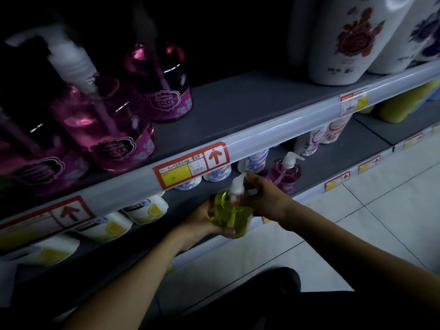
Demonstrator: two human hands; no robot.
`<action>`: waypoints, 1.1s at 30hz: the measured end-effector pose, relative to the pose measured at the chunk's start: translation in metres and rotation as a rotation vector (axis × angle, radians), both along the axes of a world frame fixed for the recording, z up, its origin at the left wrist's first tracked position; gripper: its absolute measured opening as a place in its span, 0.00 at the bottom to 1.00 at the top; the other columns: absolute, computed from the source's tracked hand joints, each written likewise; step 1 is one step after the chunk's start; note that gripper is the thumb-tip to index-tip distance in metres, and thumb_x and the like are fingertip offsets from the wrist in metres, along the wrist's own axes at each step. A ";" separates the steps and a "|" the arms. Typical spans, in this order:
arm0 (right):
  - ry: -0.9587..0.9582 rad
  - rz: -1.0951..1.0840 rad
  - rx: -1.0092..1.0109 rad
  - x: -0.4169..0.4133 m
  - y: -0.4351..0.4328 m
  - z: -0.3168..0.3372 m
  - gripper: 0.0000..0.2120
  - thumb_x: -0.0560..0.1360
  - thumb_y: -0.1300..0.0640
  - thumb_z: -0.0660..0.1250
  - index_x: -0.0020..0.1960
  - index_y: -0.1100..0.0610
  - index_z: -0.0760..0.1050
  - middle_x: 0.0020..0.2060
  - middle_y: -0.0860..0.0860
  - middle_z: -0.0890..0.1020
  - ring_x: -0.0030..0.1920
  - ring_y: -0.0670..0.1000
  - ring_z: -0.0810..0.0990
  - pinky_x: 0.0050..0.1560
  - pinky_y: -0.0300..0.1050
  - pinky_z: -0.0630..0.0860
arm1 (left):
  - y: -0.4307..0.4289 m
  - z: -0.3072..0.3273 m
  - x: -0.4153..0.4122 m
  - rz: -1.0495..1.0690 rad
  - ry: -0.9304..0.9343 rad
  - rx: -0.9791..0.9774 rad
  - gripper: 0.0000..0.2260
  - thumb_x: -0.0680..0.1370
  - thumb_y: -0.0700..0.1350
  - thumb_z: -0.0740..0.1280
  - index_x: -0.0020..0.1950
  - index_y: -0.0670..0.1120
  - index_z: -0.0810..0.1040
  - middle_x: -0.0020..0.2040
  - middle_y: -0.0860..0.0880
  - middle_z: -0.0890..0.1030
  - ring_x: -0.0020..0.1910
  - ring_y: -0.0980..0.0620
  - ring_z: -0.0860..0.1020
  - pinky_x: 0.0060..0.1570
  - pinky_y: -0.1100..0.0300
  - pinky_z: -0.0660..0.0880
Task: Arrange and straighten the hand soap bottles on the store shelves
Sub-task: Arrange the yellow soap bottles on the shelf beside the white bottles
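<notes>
My left hand (202, 222) cups the body of the clear yellow-green plastic pump bottle (228, 215); my right hand (264, 198) grips its white pump neck. The bottle hangs over the front lip of the grey lower shelf (333, 158).

Risks:
- A slack grip drops it to the floor.
- Lifting it knocks the pump on the pale upper shelf rail (262, 129).

Bare shelf lies behind the bottle, left of the pink pump bottle (284, 172).

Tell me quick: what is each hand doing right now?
Left hand: closed round the yellow soap bottle, at its body.
Right hand: closed on the same bottle, near its pump.
</notes>
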State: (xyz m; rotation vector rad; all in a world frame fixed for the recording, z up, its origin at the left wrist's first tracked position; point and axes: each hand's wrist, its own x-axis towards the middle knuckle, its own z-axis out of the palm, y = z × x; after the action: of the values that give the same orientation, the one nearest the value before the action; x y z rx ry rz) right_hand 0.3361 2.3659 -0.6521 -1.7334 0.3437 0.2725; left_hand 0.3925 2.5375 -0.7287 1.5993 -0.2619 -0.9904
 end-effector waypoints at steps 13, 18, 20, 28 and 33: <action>-0.133 0.265 -0.144 -0.078 -0.056 0.162 0.26 0.67 0.78 0.69 0.60 0.59 0.75 0.52 0.57 0.82 0.46 0.53 0.83 0.49 0.54 0.82 | -0.008 0.155 -0.076 -0.073 -0.267 -0.328 0.29 0.63 0.52 0.78 0.61 0.43 0.77 0.58 0.45 0.82 0.58 0.46 0.79 0.54 0.55 0.77; -0.451 0.215 -0.001 -0.071 -0.051 0.219 0.24 0.66 0.68 0.73 0.60 0.60 0.74 0.55 0.59 0.82 0.54 0.55 0.83 0.53 0.48 0.81 | 0.002 0.246 -0.078 0.087 -0.566 -0.339 0.13 0.72 0.47 0.71 0.56 0.46 0.77 0.46 0.52 0.85 0.45 0.56 0.83 0.41 0.68 0.76; -0.561 0.241 0.087 -0.068 -0.050 0.239 0.25 0.67 0.65 0.71 0.64 0.59 0.72 0.58 0.60 0.81 0.58 0.56 0.81 0.56 0.51 0.80 | 0.004 0.278 -0.075 0.122 -0.689 -0.356 0.16 0.70 0.48 0.72 0.56 0.48 0.77 0.50 0.52 0.85 0.50 0.54 0.83 0.44 0.66 0.77; -1.067 0.066 0.183 -0.053 -0.035 0.312 0.20 0.69 0.62 0.69 0.60 0.60 0.74 0.55 0.53 0.83 0.56 0.49 0.82 0.47 0.38 0.79 | -0.004 0.392 -0.063 0.244 -1.351 -0.228 0.25 0.72 0.57 0.70 0.68 0.59 0.70 0.55 0.63 0.80 0.55 0.63 0.78 0.53 0.62 0.77; -1.292 -0.006 0.083 -0.035 -0.033 0.351 0.18 0.76 0.69 0.64 0.64 0.59 0.72 0.60 0.52 0.80 0.64 0.49 0.77 0.62 0.49 0.75 | -0.020 0.446 -0.048 0.317 -1.615 -0.084 0.25 0.70 0.54 0.72 0.64 0.63 0.68 0.46 0.73 0.76 0.46 0.75 0.75 0.39 0.79 0.68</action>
State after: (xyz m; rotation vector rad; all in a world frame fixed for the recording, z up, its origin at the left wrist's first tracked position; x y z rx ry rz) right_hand 0.3009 2.3331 -0.3010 -1.4943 -0.5978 -0.8187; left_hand 0.3450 2.5173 -0.2830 1.9335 -1.0467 0.7350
